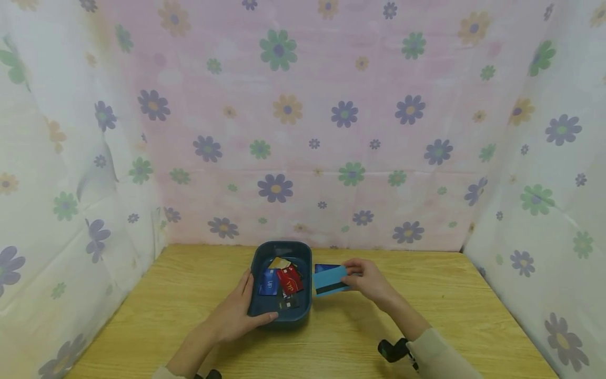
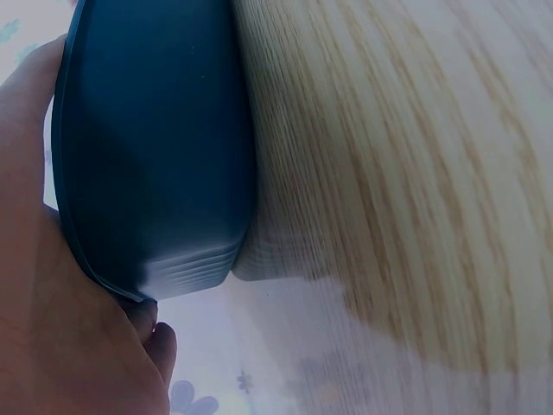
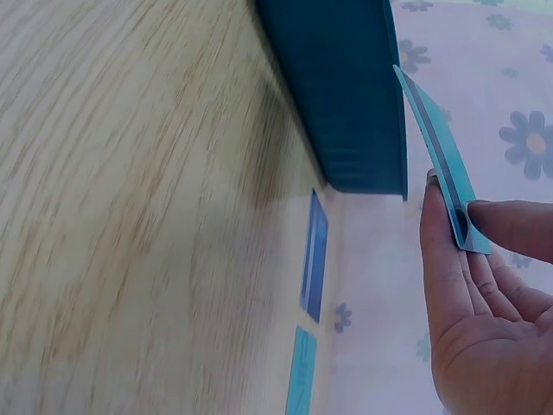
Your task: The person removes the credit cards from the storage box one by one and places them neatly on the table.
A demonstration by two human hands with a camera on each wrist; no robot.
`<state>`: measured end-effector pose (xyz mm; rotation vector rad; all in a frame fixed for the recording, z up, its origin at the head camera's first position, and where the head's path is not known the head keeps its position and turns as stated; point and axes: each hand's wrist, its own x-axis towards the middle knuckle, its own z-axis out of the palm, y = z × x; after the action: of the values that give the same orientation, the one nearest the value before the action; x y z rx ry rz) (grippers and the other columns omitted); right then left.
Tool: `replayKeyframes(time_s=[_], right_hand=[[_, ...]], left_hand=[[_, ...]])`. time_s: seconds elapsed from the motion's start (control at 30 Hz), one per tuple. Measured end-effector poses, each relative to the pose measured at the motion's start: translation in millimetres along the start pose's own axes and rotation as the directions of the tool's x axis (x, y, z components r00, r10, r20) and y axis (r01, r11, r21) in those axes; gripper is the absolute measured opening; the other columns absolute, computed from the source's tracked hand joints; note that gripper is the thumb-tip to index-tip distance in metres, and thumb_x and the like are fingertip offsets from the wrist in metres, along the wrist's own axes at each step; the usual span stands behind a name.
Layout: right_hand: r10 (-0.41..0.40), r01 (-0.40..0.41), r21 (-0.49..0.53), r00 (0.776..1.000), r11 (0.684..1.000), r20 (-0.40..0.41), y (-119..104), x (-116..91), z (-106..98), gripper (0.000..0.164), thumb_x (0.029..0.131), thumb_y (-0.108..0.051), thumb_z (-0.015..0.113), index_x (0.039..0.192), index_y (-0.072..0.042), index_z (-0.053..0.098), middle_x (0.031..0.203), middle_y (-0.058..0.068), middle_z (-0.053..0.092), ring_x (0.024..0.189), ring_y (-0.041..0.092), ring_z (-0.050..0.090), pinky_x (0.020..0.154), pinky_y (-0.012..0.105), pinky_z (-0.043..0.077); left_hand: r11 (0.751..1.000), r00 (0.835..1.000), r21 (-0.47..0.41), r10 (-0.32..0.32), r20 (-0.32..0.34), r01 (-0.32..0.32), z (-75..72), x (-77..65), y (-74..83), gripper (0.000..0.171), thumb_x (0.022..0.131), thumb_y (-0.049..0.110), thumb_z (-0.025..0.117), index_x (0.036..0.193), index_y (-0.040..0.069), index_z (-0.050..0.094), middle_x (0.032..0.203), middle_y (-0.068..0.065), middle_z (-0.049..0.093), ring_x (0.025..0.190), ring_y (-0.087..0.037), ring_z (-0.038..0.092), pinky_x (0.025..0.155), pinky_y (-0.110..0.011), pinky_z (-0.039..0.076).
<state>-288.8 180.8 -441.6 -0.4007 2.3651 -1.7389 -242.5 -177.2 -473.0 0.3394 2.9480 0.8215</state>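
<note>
My right hand (image 1: pixel 371 281) pinches a light-blue bank card (image 1: pixel 330 280) with a black stripe, between thumb and fingers. The card is tilted and raised over the table, just right of a dark blue plastic bin (image 1: pixel 281 315). My left hand (image 1: pixel 235 310) holds the bin, thumb over the near rim and fingers along the left side. Inside lie a red VIP card (image 1: pixel 290 280), a blue VIP card (image 1: pixel 268 282), a gold card (image 1: pixel 280 262) and a dark card (image 1: pixel 288 302), overlapping. In the right wrist view, a darker blue card (image 3: pixel 314 259) lies on the table beside the bin.
A second light-blue card (image 3: pixel 301 372) lies near the darker blue one in the right wrist view. The wooden table (image 1: pixel 440 305) is bordered at the back and sides by flowered cloth (image 1: pixel 312 158). A black device (image 1: pixel 394 350) sits at my right wrist.
</note>
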Motion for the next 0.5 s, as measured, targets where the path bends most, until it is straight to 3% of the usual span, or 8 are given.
replayKeyframes(time_s=[0.5], right_hand=[[0.048, -0.048, 0.013, 0.997, 0.999, -0.054, 16.3, -6.1, -21.8, 0.045, 0.097, -0.002, 0.064, 0.138, 0.013, 0.051, 0.111, 0.02, 0.06, 0.096, 0.024, 0.064, 0.089, 0.05, 0.058]], left_hand=[[1.0, 1.0, 0.0, -0.008, 0.002, 0.008, 4.0, 2.9, -5.0, 0.13, 0.08, 0.079, 0.066, 0.164, 0.0, 0.007, 0.171, -0.019, 0.003, 0.15, -0.047, 0.026, 0.115, -0.063, 0.033]])
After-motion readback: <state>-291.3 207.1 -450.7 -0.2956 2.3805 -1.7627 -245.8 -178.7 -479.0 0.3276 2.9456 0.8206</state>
